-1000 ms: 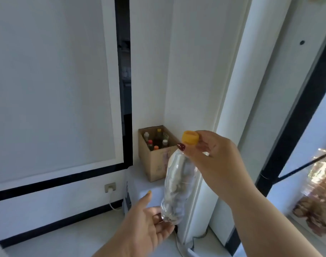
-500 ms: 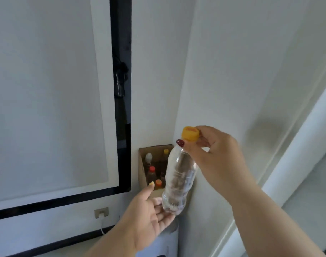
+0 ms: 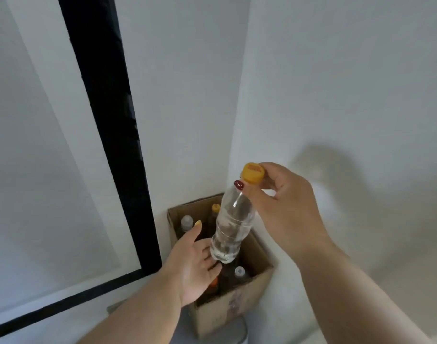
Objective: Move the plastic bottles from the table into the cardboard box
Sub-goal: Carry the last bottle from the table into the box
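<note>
Placement step: right hand (image 3: 284,209) fingers pinch clear bottle (image 3: 233,224) by its yellow cap (image 3: 252,172) above the cardboard box (image 3: 237,306); left hand (image 3: 195,264), fingers spread, steadies its base. Next, lower it into a gap.

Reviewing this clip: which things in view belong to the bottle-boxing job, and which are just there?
Part of the job:
- clear bottle with yellow cap, right hand at its neck
- left hand, open under its base
- cardboard box
- bottles already in the box

Just there:
- black frame strip
- white wall
</note>
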Tool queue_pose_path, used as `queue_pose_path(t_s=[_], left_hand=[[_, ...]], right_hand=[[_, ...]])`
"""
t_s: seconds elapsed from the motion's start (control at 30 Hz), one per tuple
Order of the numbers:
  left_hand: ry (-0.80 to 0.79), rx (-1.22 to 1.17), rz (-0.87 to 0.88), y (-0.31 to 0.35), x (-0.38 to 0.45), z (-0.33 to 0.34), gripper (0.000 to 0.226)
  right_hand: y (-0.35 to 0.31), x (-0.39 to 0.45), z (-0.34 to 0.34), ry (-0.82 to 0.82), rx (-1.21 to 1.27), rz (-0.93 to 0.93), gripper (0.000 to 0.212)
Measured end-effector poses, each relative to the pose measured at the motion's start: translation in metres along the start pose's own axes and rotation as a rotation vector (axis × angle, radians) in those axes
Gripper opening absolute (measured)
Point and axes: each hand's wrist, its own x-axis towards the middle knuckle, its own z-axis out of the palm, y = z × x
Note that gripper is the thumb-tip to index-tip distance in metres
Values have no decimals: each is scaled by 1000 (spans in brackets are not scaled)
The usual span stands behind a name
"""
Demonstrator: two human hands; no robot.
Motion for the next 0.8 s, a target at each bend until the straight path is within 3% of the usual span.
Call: queue_pose_path(t_s=[0.2, 0.4, 0.6, 0.8], left_hand=[[33, -25, 23, 15, 40, -1, 71], [145, -77, 96, 12, 65, -19, 72], [149, -77, 98, 7, 74, -37, 73], [169, -64, 88, -1, 82, -53, 72]], right_hand=[[58, 31, 31, -77, -59, 34, 10], [123, 34, 66, -241, -124, 110, 10], [182, 20, 103, -443, -231, 155, 3], [225, 6, 125, -592, -287, 259, 9]])
